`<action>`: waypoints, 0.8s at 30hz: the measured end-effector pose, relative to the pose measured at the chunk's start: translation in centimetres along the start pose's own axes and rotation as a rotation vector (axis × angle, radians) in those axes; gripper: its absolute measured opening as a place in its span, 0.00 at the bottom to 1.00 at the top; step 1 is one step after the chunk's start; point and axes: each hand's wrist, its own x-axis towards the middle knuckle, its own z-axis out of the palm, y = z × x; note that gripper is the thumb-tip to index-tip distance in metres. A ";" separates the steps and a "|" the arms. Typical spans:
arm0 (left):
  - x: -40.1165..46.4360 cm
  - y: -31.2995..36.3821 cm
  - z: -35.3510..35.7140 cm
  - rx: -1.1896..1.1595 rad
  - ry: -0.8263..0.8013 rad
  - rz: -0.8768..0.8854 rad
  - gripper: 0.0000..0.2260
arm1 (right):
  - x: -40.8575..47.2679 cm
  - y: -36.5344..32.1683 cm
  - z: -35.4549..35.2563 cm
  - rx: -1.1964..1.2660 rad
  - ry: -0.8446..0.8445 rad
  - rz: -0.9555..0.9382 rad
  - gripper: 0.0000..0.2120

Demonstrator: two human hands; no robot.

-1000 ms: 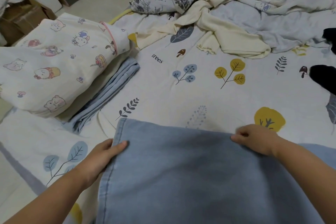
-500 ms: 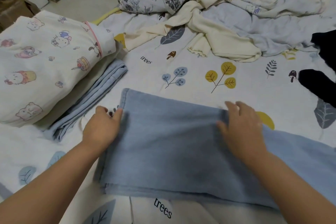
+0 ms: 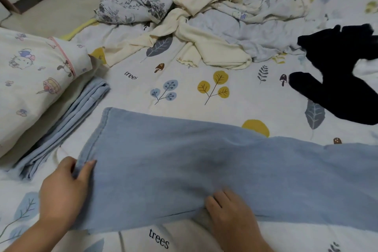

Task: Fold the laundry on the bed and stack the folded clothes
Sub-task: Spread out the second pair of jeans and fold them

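At far left we note a folded cartoon-print quilt [image 3: 36,88] on folded blue cloth [image 3: 67,127]. The left hand [image 3: 63,192] pinches the hem of the blue trousers [image 3: 184,170], which lie flat on the bed sheet [image 3: 204,106]. The right hand [image 3: 229,213] grips their near edge, having come down from the far edge. Beyond lie unfolded laundry [image 3: 194,16] and a black garment [image 3: 343,80].

Near centre: denim piece [image 3: 184,170] flat on bed sheet [image 3: 204,96] | left: folded stack [image 3: 41,92] (cartoon-print quilt uppermost) | far: unfolded pile [image 3: 204,16] | right: dark garment [image 3: 343,80] | hands [image 3: 63,192] [image 3: 229,213] at near edge.
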 end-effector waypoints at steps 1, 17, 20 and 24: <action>0.0 -0.7 0.2 0.025 -0.047 -0.030 0.17 | -0.5 0.0 -0.1 0.043 -0.045 0.010 0.18; 3.6 14.2 6.6 0.342 -0.305 0.776 0.15 | -0.4 22.8 -6.4 -0.119 -0.288 0.849 0.20; 4.9 14.5 7.4 0.516 -0.453 0.802 0.12 | -0.2 24.9 -6.0 -0.200 -0.553 0.792 0.11; 5.5 13.9 6.4 0.462 -0.404 0.937 0.03 | 0.0 26.3 -7.3 -0.255 -0.486 0.698 0.15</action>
